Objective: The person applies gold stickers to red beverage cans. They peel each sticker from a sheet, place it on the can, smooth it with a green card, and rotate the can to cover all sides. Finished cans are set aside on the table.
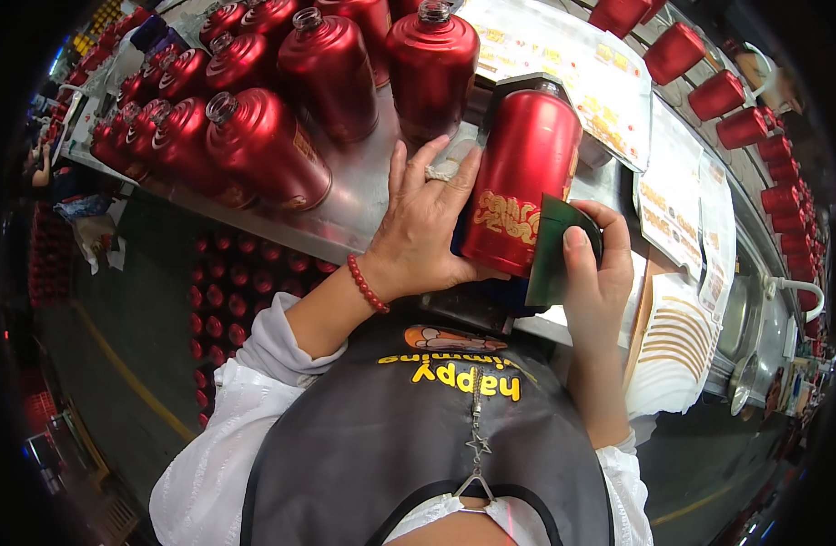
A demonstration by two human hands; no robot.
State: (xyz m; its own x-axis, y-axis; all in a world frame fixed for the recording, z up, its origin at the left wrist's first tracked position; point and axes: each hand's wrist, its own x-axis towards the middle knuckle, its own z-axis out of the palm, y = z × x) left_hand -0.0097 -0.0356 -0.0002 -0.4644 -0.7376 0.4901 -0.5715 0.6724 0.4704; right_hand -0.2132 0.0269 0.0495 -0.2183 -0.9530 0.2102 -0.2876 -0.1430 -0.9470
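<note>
A glossy red bottle (532,150) with a gold decal (507,218) near its base lies tilted in a dark holder (513,84), its neck pointing away from me. My left hand (420,214) grips the bottle's left side, the index finger along it and the thumb by its base. White wrap covers one finger, and a red bead bracelet circles the wrist. In my right hand (600,264), a flat dark green scraper (550,250) is pinched between thumb and fingers. Its edge lies against the bottle at the decal's right end; the contact itself is partly hidden.
Several red bottles (331,77) stand on the metal table (345,205) at the left and back. Printed decal sheets (563,64) lie behind and right, with a striped stack of sheets (677,332) nearer. More red bottles (674,53) hang on a rack at right, near a sink (741,318).
</note>
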